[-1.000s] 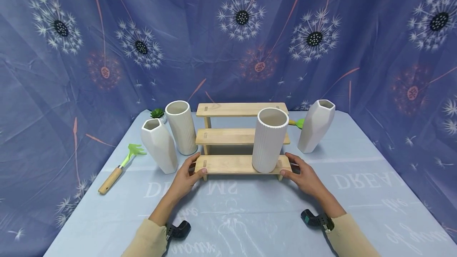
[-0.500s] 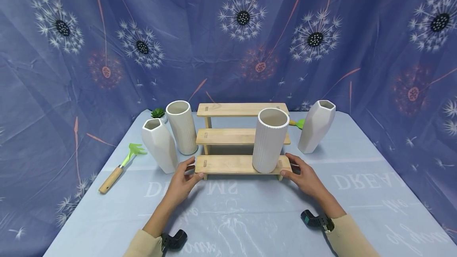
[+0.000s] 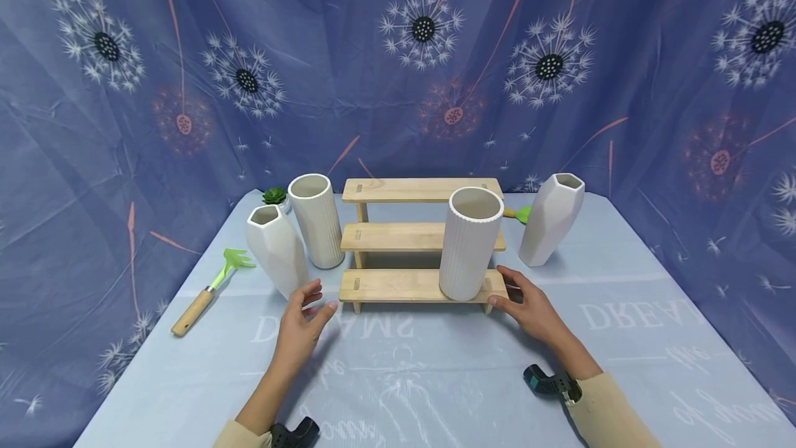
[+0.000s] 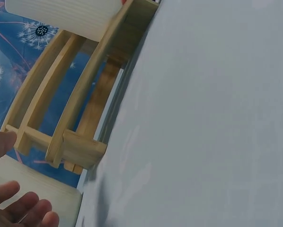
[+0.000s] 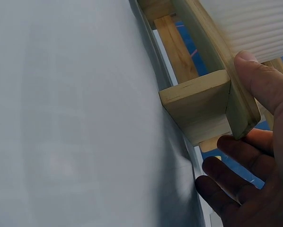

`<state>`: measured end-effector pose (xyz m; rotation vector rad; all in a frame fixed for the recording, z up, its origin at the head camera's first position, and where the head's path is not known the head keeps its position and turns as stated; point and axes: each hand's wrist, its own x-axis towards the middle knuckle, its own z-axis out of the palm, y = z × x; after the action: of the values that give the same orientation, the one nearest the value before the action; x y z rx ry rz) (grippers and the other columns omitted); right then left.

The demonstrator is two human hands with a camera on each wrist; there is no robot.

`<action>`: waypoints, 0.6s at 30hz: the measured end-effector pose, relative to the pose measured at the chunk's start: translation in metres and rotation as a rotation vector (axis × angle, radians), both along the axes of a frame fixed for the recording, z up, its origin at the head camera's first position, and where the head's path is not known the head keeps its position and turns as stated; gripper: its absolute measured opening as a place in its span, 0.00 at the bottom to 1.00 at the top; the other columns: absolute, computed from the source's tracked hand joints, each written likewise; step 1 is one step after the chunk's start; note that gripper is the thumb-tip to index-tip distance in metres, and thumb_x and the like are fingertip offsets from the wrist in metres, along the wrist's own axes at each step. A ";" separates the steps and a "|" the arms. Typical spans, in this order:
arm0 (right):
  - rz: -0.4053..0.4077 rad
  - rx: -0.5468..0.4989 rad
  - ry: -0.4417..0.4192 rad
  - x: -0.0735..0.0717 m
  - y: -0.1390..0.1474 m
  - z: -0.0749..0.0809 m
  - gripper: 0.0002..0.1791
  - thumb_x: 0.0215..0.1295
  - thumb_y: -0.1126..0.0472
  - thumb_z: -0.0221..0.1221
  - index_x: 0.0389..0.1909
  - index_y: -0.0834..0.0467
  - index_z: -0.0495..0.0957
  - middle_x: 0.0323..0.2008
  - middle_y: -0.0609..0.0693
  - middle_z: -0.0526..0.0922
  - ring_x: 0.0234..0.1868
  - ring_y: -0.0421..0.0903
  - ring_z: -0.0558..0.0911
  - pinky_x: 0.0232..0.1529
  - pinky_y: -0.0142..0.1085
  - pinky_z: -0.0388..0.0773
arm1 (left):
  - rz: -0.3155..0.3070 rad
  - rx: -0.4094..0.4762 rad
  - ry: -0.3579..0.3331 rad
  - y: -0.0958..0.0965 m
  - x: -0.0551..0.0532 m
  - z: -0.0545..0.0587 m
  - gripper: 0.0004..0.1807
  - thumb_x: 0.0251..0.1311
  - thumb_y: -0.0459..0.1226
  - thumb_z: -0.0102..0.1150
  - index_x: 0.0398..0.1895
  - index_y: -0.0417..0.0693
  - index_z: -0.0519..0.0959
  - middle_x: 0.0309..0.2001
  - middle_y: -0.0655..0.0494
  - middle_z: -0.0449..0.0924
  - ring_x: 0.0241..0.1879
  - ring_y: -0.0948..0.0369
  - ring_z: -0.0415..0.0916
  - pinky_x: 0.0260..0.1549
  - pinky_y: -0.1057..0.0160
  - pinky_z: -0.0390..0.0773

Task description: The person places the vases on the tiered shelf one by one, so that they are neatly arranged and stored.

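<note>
A three-tier wooden display stand [image 3: 398,286] stands mid-table, with a white ribbed cylindrical vase [image 3: 469,247] upright on the right of its lowest tier. My right hand [image 3: 528,304] holds that tier's right end; in the right wrist view the thumb [image 5: 262,78] lies on its top edge and the index finger [image 5: 248,153] is at its end. My left hand [image 3: 300,320] is apart from the stand, fingers loosely bent and holding nothing. It is nearest to a white faceted vase [image 3: 276,247], whose lower part it overlaps in the head view.
Another ribbed vase [image 3: 316,223] and a small potted succulent [image 3: 274,196] stand at the back left. A green hand rake [image 3: 211,289] with a wooden handle lies at far left. Right of the stand is a second faceted vase [image 3: 552,220], partly covering a green-ended tool [image 3: 521,214].
My left hand has let go of the stand's left end and moved left and slightly toward me. The right hand, stand and vases have stayed in place.
</note>
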<state>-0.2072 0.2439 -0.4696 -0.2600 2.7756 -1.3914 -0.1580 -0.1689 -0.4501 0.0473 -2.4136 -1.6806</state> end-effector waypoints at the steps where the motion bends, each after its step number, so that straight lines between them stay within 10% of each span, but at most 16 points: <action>1: -0.001 -0.002 0.000 0.000 0.000 0.000 0.45 0.58 0.39 0.60 0.70 0.55 0.57 0.65 0.62 0.66 0.61 0.62 0.72 0.57 0.53 0.72 | 0.011 0.011 -0.003 -0.001 0.001 0.000 0.32 0.59 0.40 0.62 0.65 0.40 0.63 0.63 0.43 0.65 0.62 0.51 0.65 0.59 0.50 0.67; 18: 0.002 -0.018 -0.012 0.001 0.000 0.002 0.45 0.57 0.40 0.61 0.71 0.56 0.56 0.66 0.61 0.66 0.62 0.62 0.72 0.58 0.52 0.72 | 0.200 0.023 -0.003 -0.025 0.008 -0.004 0.31 0.61 0.42 0.60 0.64 0.39 0.62 0.62 0.44 0.63 0.61 0.51 0.63 0.60 0.52 0.65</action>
<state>-0.2062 0.2436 -0.4671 -0.2538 2.7535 -1.4125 -0.1501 -0.1939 -0.4541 0.2850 -2.3045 -1.6189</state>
